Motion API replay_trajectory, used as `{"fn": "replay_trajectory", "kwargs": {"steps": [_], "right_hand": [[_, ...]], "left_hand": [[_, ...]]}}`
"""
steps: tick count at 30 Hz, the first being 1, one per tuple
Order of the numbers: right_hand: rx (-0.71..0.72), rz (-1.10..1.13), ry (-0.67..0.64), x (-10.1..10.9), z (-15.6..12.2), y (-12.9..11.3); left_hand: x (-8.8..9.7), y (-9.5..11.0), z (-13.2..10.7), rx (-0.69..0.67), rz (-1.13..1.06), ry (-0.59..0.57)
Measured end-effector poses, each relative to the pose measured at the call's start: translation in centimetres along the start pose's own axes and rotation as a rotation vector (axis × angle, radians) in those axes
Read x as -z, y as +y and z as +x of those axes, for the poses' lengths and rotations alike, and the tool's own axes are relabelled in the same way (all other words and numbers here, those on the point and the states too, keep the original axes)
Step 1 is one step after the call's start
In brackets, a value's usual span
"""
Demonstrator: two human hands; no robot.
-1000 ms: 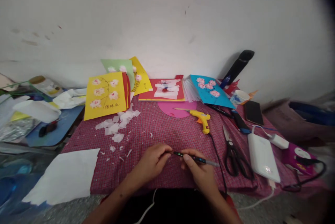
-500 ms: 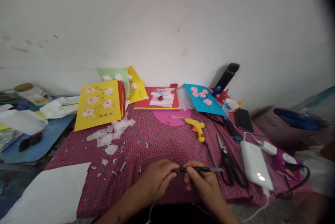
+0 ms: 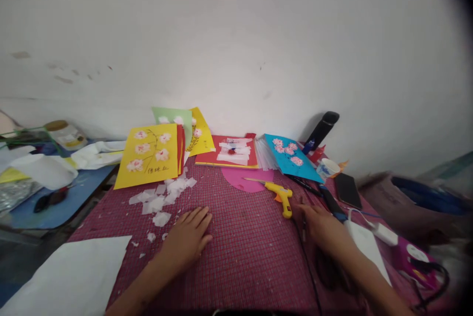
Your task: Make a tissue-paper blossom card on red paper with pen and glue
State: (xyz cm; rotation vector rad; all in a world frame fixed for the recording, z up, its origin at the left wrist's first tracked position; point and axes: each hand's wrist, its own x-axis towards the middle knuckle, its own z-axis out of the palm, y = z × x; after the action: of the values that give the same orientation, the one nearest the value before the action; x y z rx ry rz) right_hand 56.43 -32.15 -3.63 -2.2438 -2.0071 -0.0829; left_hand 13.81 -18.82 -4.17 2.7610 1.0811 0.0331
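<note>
Pen (image 3: 304, 227): moved from between my hands to beside the glue gun (image 3: 284, 197).
Right hand (image 3: 322, 225): at the pen; grip, I cannot tell.
Left hand (image 3: 186, 237): fingers spread beside paper scraps (image 3: 161, 218).

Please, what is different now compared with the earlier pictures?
The left hand has left the pen, moving left and forward; it lies on the tablecloth beside the paper scraps. The right hand has moved right and forward, beside the glue gun, and the pen appears there; whether it is still gripped is unclear. The glue gun and front yellow card stayed.
</note>
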Motion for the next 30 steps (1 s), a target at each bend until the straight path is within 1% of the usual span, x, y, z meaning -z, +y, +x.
{"fn": "replay_trajectory", "kwargs": {"steps": [2,4,6,7,9,12,15,18,20,22,25,27,30], "right_hand": [[0.015,0.037,0.047,0.2,0.4,-0.7],[0.066,0.081,0.082,0.4,1.0,-1.5],[0.129,0.117,0.1,0.4,1.8,-2.5],[0.152,0.121,0.109,0.2,2.2,-3.0],[0.176,0.103,0.119,-0.3,3.0,-3.9],[0.197,0.053,0.096,-1.2,3.8,-4.7],[0.174,0.022,0.077,-1.7,4.0,-4.6],[0.137,-0.001,0.072,-2.0,3.8,-3.8],[0.128,-0.009,0.068,-2.1,3.6,-3.2],[0.119,-0.007,0.072,-2.1,3.4,-2.9],[0.125,0.019,0.085,-1.5,3.9,-3.2],[0.152,0.058,0.086,-0.6,5.0,-3.9],[0.183,0.135,0.083,0.8,7.6,-5.2]], "left_hand": [[-0.2,-1.6,-0.7,0.039,0.044,0.054],[0.0,-2.9,-1.0,0.071,0.095,0.112],[0.4,-3.5,-1.0,0.087,0.142,0.177],[0.6,-3.5,-0.8,0.086,0.156,0.208],[1.2,-2.9,-0.1,0.059,0.157,0.249],[1.8,-0.7,1.4,-0.01,0.11,0.241],[2.2,1.7,3.1,-0.079,0.058,0.204],[2.5,3.0,4.9,-0.113,0.024,0.181],[2.4,3.1,5.9,-0.118,0.004,0.181],[2.2,2.7,6.6,-0.112,-0.019,0.196],[1.7,2.0,7.1,-0.1,-0.064,0.235],[1.5,1.6,7.1,-0.104,-0.099,0.268],[1.5,1.4,7.0,-0.134,-0.161,0.326]]}}
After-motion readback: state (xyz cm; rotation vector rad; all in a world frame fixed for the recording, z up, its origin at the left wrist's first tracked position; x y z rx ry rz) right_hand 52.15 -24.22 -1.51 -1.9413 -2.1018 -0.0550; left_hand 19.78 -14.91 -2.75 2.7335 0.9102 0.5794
